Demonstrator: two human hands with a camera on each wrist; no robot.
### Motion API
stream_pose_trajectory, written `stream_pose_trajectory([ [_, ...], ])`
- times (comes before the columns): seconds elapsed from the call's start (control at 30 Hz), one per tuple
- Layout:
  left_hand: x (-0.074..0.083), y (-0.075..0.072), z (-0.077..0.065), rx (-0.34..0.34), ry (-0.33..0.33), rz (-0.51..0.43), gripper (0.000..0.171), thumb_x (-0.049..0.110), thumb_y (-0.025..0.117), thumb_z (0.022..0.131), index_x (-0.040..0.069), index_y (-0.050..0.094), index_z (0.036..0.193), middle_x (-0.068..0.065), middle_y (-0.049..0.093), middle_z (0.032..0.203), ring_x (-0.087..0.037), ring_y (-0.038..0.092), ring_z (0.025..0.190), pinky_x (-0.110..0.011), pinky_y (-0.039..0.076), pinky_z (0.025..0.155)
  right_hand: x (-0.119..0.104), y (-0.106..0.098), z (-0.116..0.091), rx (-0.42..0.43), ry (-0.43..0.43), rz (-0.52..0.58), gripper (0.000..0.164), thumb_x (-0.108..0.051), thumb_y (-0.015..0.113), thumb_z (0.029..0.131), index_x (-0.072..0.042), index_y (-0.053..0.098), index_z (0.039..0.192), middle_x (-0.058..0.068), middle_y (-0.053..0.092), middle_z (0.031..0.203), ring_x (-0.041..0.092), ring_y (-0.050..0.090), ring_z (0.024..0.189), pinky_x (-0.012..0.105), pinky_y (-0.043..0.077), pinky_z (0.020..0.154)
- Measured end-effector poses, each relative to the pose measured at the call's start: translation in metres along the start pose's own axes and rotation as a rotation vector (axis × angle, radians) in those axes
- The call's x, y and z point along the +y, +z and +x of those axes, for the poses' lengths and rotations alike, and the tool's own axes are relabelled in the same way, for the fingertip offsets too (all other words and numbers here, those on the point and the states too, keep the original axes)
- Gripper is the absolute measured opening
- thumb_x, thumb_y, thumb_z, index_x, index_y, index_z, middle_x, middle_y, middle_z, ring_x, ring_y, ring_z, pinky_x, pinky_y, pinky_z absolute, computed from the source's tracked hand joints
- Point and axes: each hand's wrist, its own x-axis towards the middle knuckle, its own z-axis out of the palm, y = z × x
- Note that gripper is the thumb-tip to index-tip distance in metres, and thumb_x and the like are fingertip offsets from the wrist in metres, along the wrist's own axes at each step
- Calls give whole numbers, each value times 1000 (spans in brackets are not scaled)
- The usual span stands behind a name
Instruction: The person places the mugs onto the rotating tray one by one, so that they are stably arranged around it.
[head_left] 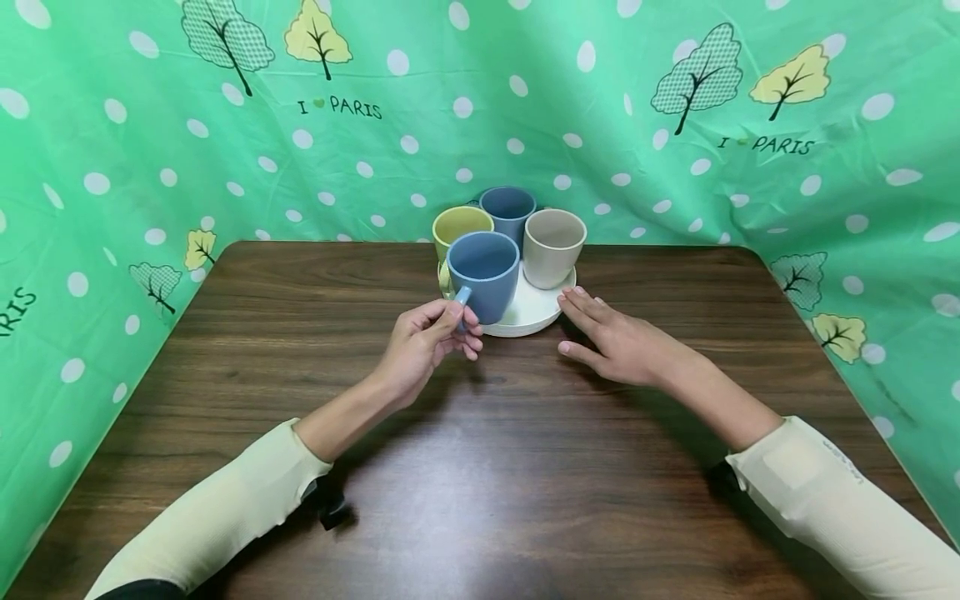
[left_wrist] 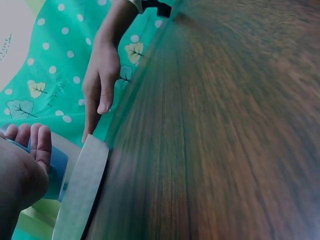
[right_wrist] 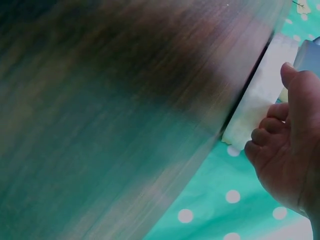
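My left hand (head_left: 437, 339) pinches the handle of a blue mug (head_left: 487, 287) at the front left of a round white tray (head_left: 528, 321). The mug stands upright over the tray's near side. Fingers outstretched, my right hand (head_left: 618, 337) has its fingertips at the tray's right rim. Behind the blue mug on the tray are a yellow-green mug (head_left: 462, 220), a second blue mug (head_left: 508, 208) at the back and a light grey mug (head_left: 553, 254) at the right. In the left wrist view, curled left fingers (left_wrist: 44, 145) overlap the blue mug (left_wrist: 58, 170) beside the tray's side wall (left_wrist: 82, 192).
The brown wooden table (head_left: 465, 500) stretches toward me from the tray, which stands near its far edge. Behind and at both sides hangs a green dotted cloth (head_left: 420, 75) with printed trees. A black strap piece (head_left: 330, 504) shows under the left sleeve.
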Motion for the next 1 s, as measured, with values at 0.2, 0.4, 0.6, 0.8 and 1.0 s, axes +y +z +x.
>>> stream_pose_trajectory([
  [0.2, -1, 5, 5, -7, -6, 7, 26, 8, 50, 120, -1, 71, 106, -9, 77, 97, -16, 77, 85, -28, 67, 79, 0, 2, 0, 6, -12, -14, 84, -53, 53, 119, -3, 22, 179, 23, 16, 189, 42, 19, 176, 62, 24, 142],
  [0.4, -4, 9, 8, -4, -9, 7, 25, 6, 51, 120, -5, 70, 107, -14, 76, 99, -17, 76, 85, -28, 68, 78, -1, 2, -2, -16, -25, -30, 90, -55, 54, 118, 0, 16, 179, 23, 11, 189, 42, 15, 177, 63, 21, 143],
  [0.6, -7, 13, 12, -4, -18, -2, 25, 6, 51, 120, -2, 71, 106, -12, 77, 98, -16, 76, 84, -28, 67, 78, -4, 2, -2, -45, -28, -30, 99, -59, 56, 116, 0, 9, 180, 24, 4, 190, 42, 8, 178, 63, 18, 144],
  [0.8, -10, 18, 18, -6, -17, 0, 25, 6, 51, 119, -3, 71, 107, -11, 76, 97, -16, 76, 84, -28, 67, 78, -7, 2, -3, -58, -22, -34, 102, -61, 57, 115, 1, 7, 180, 24, 1, 190, 42, 4, 179, 62, 15, 145],
  [1.0, -12, 22, 22, 12, -43, 7, 30, 10, 53, 120, -16, 66, 114, -16, 73, 98, -15, 76, 83, -27, 67, 78, -7, 3, -3, -47, -20, -43, 101, -60, 56, 115, 2, 9, 179, 24, 3, 190, 42, 6, 179, 63, 15, 145],
])
